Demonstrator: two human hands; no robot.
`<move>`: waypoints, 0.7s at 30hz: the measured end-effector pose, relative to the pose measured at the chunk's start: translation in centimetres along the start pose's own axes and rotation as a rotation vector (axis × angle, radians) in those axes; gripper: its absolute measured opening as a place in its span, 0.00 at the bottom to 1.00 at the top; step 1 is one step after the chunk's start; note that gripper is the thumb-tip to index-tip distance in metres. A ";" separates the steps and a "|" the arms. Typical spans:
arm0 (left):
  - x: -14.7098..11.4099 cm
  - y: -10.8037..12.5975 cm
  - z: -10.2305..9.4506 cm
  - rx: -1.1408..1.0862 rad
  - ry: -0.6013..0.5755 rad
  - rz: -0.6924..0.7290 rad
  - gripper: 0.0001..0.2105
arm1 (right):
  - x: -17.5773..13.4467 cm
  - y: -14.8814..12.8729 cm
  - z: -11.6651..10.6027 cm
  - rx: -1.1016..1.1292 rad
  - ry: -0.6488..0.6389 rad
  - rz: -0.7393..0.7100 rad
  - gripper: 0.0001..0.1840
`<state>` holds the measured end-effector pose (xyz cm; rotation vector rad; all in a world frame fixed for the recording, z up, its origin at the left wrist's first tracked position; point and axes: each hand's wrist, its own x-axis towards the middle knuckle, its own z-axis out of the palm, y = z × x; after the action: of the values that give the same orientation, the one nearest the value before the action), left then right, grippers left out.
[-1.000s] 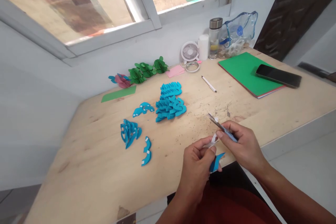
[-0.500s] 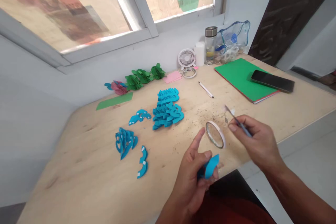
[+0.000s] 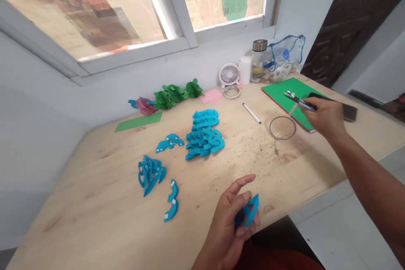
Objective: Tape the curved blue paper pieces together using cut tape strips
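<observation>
My left hand [image 3: 232, 215], low and near the table's front edge, grips a folded blue paper piece [image 3: 252, 213] between thumb and fingers, with the index finger stretched out. Over the green folder, my right hand [image 3: 325, 118] is closed around a slim cutter knife [image 3: 302, 103]. Small white bits cling near its dark tip. A strip runs down from that hand to a thin roll of double-sided tape [image 3: 282, 139]; whether the roll touches the table I cannot tell. Blue scalloped paper pieces with white tape squares [image 3: 171, 202] lie left of my left hand.
Stacked blue cutouts [image 3: 204, 139] lie mid-table, with another blue cluster [image 3: 150, 174] to the left. Green paper puffs [image 3: 175, 93] line the wall. A pen [image 3: 252, 113], small fan [image 3: 229, 75], glass bottle [image 3: 258, 61], green folder [image 3: 278, 88] and phone [image 3: 349, 112] stand or lie behind and right.
My right hand has moved up and away to the right with the knife. The tape roll has shifted the same way, a strip now stretched from it. My left hand stays nearly in place.
</observation>
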<state>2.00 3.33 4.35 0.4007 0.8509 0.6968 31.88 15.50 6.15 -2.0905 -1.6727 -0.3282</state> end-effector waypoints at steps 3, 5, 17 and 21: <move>0.1 -0.1 -0.6 0.011 0.014 0.002 0.20 | 1.1 0.7 0.2 -0.135 -0.033 -0.036 0.14; 0.2 -0.1 -1.0 0.021 0.025 0.010 0.19 | 1.4 0.7 0.3 -0.221 -0.066 -0.070 0.13; -0.1 0.0 -1.8 0.175 0.051 0.062 0.22 | 2.9 0.7 -0.9 -0.443 -0.167 -0.135 0.13; 3.8 1.5 0.9 0.730 -0.202 0.145 0.30 | 2.8 0.8 -0.9 -0.427 -0.193 -0.100 0.16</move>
<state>3.85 7.03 3.66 1.1770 0.8692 0.4465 33.39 17.36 8.10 -2.4092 -1.9629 -0.5750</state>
